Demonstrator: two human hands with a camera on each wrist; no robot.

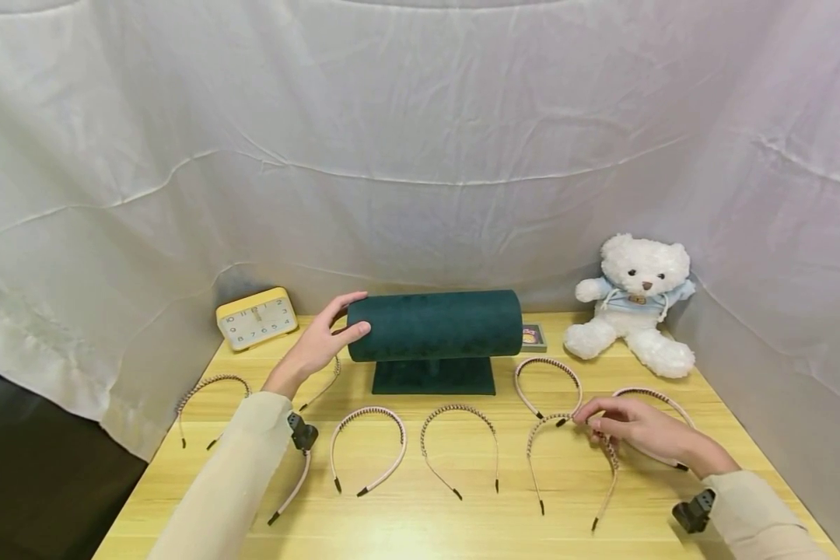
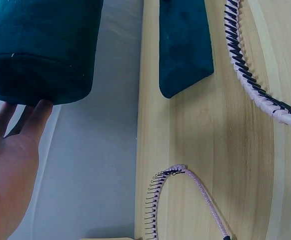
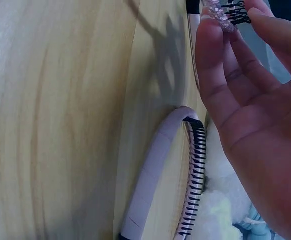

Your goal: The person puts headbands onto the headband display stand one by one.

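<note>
A dark green velvety roll-shaped display stand (image 1: 434, 325) stands at the back middle of the table. My left hand (image 1: 318, 342) touches its left end, thumb in front and fingers toward the top; in the left wrist view the extended fingers (image 2: 38, 120) meet the end rim. Between thumb and fingers, my right hand (image 1: 647, 428) pinches the top of a pale pink toothed headband (image 1: 531, 451). Its black teeth show between the fingertips in the right wrist view. Another headband (image 1: 547, 364) lies just behind, and one more (image 1: 647, 390) is partly hidden by the right hand.
Several headbands lie on the table, including two in front of the stand (image 1: 404, 443) (image 1: 458, 409). On the left are a headband (image 1: 224, 379) and a yellow clock (image 1: 257, 317). A white teddy bear (image 1: 633, 299) sits back right; a small framed card (image 1: 534, 337) is beside the stand.
</note>
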